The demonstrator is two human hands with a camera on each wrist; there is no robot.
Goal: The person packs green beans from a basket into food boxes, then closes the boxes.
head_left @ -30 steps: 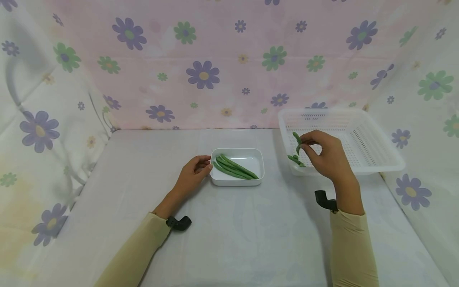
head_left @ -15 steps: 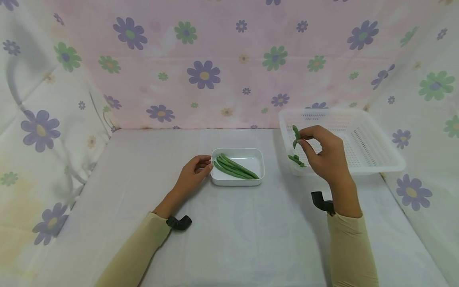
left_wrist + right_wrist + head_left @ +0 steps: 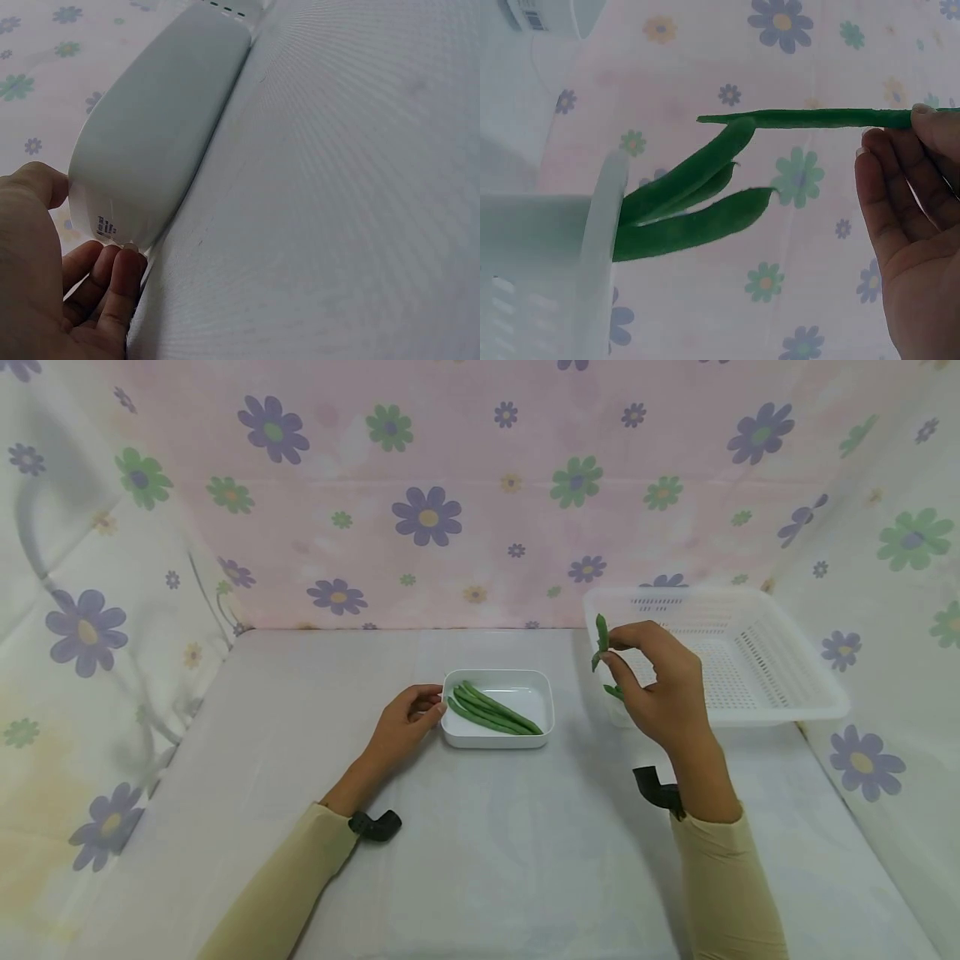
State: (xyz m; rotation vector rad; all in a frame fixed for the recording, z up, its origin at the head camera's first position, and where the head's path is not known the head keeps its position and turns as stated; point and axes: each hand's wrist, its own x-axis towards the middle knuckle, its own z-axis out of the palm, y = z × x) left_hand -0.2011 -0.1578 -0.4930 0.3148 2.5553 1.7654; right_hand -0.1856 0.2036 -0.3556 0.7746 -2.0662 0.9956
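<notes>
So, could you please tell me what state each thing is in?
White dish: upright, uncovered.
Beans in dish: lying bunched together.
White basket: upright, uncovered.
Basket beans: tips jutting past the rim.
Held bean: aloft, pinched.
Left hand: touching the dish.
Right hand: pinching the held bean.

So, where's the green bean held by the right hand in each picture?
Head: held bean, right of centre, in the right hand.
Left wrist: not in it.
Right wrist: held bean, across the upper right.
Shared landmark: flowered cloth, visible in all three.
</notes>
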